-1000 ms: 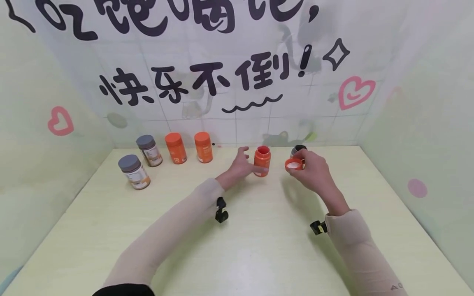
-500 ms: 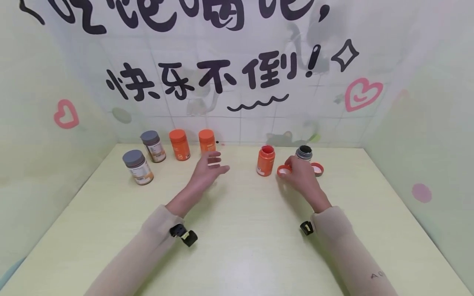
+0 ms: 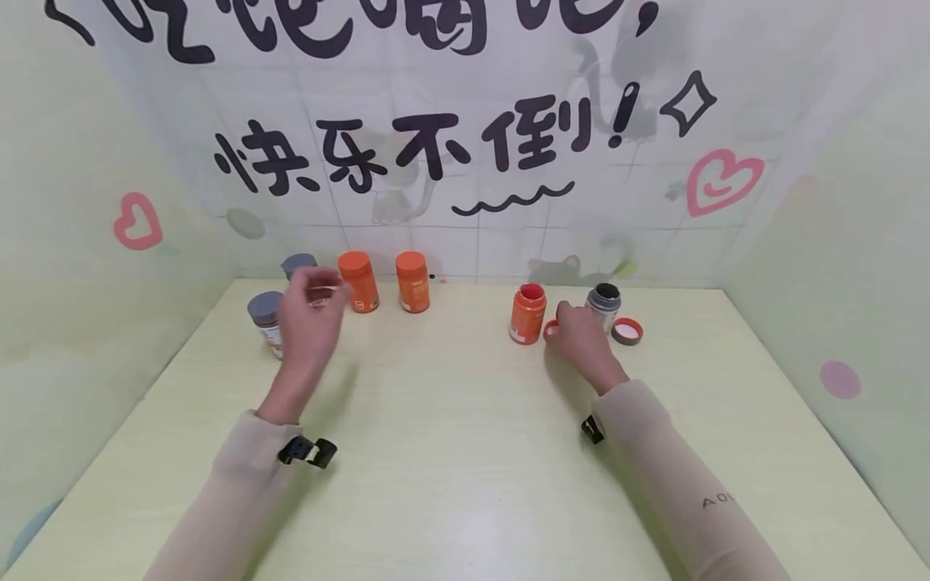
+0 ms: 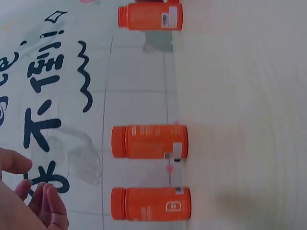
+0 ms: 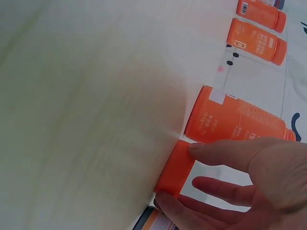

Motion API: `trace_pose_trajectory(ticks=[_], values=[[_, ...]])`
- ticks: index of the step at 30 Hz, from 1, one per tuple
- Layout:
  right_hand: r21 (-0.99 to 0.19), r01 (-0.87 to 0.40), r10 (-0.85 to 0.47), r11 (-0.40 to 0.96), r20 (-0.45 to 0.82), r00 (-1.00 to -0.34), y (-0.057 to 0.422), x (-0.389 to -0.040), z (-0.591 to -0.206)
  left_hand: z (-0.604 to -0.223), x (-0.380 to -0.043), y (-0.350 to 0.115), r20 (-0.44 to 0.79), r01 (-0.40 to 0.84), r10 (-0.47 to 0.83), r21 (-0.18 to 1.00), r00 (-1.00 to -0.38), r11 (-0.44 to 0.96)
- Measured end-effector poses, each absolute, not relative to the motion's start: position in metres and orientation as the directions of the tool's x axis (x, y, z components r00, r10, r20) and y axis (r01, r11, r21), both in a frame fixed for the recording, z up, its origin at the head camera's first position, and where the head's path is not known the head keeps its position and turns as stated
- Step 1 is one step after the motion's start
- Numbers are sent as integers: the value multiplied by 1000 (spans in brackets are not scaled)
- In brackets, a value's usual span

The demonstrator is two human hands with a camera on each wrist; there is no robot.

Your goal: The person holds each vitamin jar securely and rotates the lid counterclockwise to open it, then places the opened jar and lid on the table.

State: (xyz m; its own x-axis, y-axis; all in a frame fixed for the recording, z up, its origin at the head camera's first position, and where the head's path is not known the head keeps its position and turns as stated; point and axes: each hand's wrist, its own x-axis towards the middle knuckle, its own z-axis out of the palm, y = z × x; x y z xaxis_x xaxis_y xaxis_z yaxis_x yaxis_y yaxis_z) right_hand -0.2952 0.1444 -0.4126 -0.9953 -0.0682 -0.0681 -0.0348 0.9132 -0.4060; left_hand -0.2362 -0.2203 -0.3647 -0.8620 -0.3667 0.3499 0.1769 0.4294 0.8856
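My left hand (image 3: 311, 323), blurred in the head view, is raised in front of two grey-capped jars, the rear one (image 3: 299, 263) mostly covered and the front one (image 3: 265, 309) partly. Its fingers (image 4: 56, 206) are loosely bent and hold nothing. On the right, my right hand (image 3: 584, 343) pinches an orange lid (image 5: 175, 167) by its rim, low at the table, between thumb and fingers. The lid is beside an uncapped orange jar (image 3: 527, 316). Just behind the hand stands an uncapped grey jar (image 3: 604, 305).
Two capped orange jars, one (image 3: 361, 284) nearer the left hand and the other (image 3: 412, 284) to its right, stand by the back wall. Another lid (image 3: 627, 332), white inside, lies right of the grey jar. Patterned walls bound the table (image 3: 465, 452) at back and sides.
The left hand has left the uncapped orange jar and moved left to the grey-capped jars. The right hand has lowered the orange lid to the table beside that jar.
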Motion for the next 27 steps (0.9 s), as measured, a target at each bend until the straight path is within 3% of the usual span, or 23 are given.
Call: trace_pose_trajectory(ticks=[5,7,10,12,17,21,27], values=[[-413,-16,-59,911,-92,-994,142,-297,-410,-359,-240,-253,481,239,-546,858,-685,455],[-413,-14,-56,911,-90,-994,141,-297,-409,-360,-243,-269,478,190,-583,853,-657,486],[-406,-15,-54,914,-83,-995,141,-297,-409,-365,-247,-294,378,77,-594,880,-710,468],[-405,-15,-56,914,-91,-994,140,-296,-410,-371,-250,-311,247,7,-570,921,-784,390],[-398,-7,-55,918,-110,-992,138,-291,-409,-391,-253,-344,-50,-118,-399,982,-916,149],[-389,-1,-49,921,-113,-992,139,-285,-405,-406,-254,-361,-131,-145,-164,987,-978,75],[-367,-31,-65,930,-81,-995,141,-273,-397,-421,-254,-374,-135,-125,33,967,-990,223]])
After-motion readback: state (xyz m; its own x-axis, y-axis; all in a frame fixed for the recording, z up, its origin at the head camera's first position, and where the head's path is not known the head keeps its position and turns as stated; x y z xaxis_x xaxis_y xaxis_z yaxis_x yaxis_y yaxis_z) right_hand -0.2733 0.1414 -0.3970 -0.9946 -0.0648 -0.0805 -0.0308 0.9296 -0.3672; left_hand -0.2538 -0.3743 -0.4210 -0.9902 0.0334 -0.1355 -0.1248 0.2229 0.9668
